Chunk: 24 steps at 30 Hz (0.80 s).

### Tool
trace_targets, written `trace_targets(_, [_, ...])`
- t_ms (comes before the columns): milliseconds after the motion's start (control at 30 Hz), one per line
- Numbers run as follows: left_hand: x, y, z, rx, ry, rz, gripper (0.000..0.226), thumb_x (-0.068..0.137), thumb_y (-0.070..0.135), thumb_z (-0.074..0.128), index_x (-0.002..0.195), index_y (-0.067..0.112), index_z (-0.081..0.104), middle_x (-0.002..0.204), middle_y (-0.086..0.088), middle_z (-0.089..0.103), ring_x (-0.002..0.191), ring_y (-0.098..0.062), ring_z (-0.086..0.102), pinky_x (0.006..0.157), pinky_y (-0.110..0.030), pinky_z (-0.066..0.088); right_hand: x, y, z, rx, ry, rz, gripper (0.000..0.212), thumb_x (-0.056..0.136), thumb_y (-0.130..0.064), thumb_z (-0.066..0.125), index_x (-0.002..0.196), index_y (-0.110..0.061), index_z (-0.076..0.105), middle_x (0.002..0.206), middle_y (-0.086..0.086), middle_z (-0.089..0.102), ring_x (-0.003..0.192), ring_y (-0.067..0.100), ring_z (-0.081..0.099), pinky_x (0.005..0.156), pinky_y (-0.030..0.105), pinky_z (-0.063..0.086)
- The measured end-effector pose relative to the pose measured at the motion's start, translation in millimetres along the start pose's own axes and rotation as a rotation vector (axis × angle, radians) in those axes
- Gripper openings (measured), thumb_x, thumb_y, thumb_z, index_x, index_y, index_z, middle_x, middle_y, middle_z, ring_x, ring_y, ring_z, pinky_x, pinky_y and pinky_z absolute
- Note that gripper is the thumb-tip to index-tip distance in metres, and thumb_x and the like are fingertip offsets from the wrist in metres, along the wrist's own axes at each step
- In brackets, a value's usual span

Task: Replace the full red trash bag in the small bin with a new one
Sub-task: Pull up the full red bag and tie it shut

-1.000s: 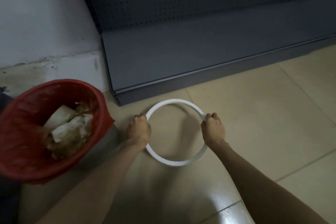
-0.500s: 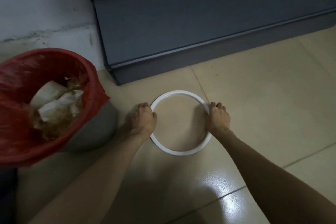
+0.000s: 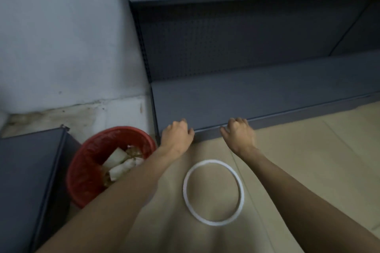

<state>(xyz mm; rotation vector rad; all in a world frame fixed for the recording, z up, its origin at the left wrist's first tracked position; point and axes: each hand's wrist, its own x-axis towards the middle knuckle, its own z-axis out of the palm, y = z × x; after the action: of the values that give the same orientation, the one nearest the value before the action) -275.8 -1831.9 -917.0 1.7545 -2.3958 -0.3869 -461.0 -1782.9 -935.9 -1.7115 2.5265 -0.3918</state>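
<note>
One white ring (image 3: 213,192) lies on beige floor tiles (image 3: 308,160).

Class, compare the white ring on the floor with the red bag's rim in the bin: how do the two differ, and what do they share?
The white ring is thin, smooth and rigid-looking; the red bag is crinkled film. The white ring lies flat on the floor, encircling only bare tile; the red bag stands raised, holding crumpled waste. The white ring lies wholly in view; the left forearm crosses the red bag's near side. Both are round, and neither hand touches them.
</note>
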Motion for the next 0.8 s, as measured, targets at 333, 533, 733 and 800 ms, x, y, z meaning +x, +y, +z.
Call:
trace_targets(333, [-18,-120,-94,0.126,0.172,-0.19,0.035,0.096,0.036,0.045,0.108,0.008,0.062,0.107,-0.012,0.067,0.097,-0.033,0.064,0.079,-0.038,0.047,15,-116,-19,0.038,-0.013,-0.266,0.036,0.092,-0.038,0.051,0.094,-0.003,0.06,0.098,0.016,0.064,0.092,0.036,0.06,0.07,0.037,0.045])
trace_targets(533, [-65,-207,-105,0.129,0.198,-0.377,0.034,0.096,0.037,0.047,0.104,0.007,0.062,0.105,-0.012,0.067,0.093,-0.032,0.064,0.076,-0.039,0.05,2,-189,9,0.042,-0.124,-0.454,0.044,0.094,-0.046,0.049,0.104,-0.004,0.058,0.106,0.016,0.065,0.097,0.036,0.061,0.074,0.039,0.047])
trace_targets(733, [-114,-257,-82,0.184,0.109,-0.5,0.035,0.1,0.037,0.041,0.11,0.008,0.057,0.113,-0.013,0.064,0.102,-0.032,0.062,0.082,-0.04,0.047,-12,-217,42,0.013,-0.218,-0.523,0.044,0.095,-0.048,0.045,0.105,-0.006,0.054,0.106,0.016,0.065,0.095,0.037,0.062,0.069,0.038,0.041])
trace_targets(800, [-121,-266,-70,0.187,0.084,-0.546,0.03,0.101,0.03,0.038,0.111,0.006,0.055,0.114,-0.016,0.064,0.103,-0.035,0.062,0.082,-0.04,0.045,-18,-219,50,0.029,-0.239,-0.515,0.043,0.098,-0.048,0.04,0.106,-0.007,0.051,0.105,0.017,0.065,0.095,0.038,0.063,0.071,0.039,0.042])
